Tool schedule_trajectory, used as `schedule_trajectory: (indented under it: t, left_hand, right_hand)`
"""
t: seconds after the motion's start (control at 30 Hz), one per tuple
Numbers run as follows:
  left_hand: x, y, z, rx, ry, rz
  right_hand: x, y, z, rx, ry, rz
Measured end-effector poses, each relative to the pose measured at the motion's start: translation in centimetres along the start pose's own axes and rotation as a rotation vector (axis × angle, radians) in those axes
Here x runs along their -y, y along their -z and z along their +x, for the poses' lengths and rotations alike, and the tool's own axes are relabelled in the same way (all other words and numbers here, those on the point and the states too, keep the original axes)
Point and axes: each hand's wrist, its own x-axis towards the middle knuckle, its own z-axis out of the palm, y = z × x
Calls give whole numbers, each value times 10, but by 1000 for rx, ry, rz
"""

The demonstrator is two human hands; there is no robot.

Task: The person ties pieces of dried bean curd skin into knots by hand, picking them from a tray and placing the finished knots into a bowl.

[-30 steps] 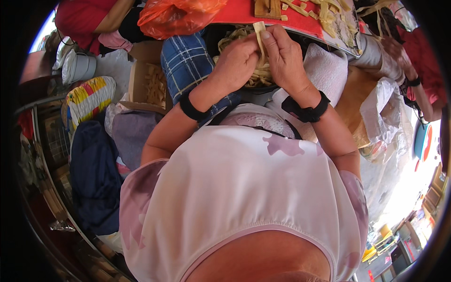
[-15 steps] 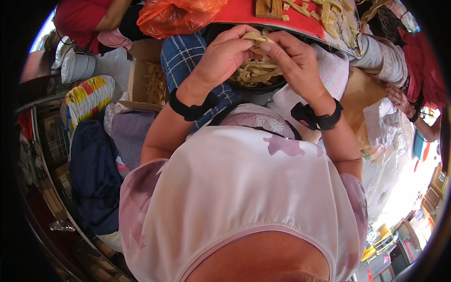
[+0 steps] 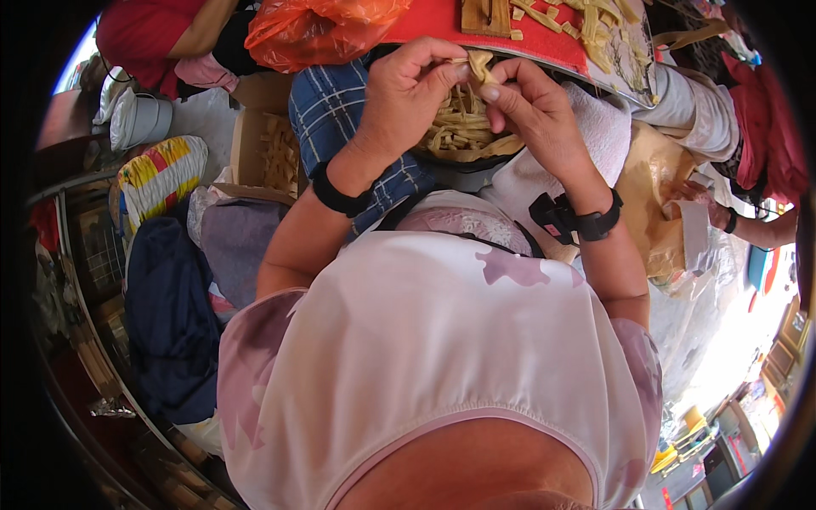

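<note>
Over a dark bowl (image 3: 510, 155), I hold a pale yellow, flat, folded strip (image 3: 481, 66) of some dried-looking material. My left hand (image 3: 406, 98) pinches its thin end between thumb and fingertips. At the strip's other end, my right hand (image 3: 537, 104) closes thumb and forefinger on the folded part. Many similar pale strips (image 3: 466, 126) fill the bowl below my fingers. What the strips are made of I cannot make out.
Ahead is a red-topped table (image 3: 433, 24) with a wooden block (image 3: 486, 17) and loose strips (image 3: 599, 30). An orange plastic bag (image 3: 327, 32) lies left of it. A cardboard box (image 3: 248, 140) of pieces stands at left; at right, another person's hand (image 3: 693, 194) touches brown paper (image 3: 650, 183).
My hands have drawn slightly apart, and the strip now stands up folded between them. More of the bowl's strips shows. The other person's hand at right has moved inward over the brown paper.
</note>
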Motion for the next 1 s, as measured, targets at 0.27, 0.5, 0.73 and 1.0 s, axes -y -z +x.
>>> schedule_trajectory:
  t: [0.27, 0.5, 0.73, 1.0]
  left_hand:
    - [-6, 17, 13, 67, 10, 128]
    - [-15, -5, 0, 464, -203, 735]
    - [12, 18, 20, 424, -604, 925]
    - [35, 29, 42, 321, -390, 810]
  right_hand:
    - [9, 30, -7, -46, -30, -102]
    - [-4, 9, -2, 47, -5, -232]
    - [-5, 10, -4, 111, -145, -105]
    - [7, 4, 14, -125, 13, -232]
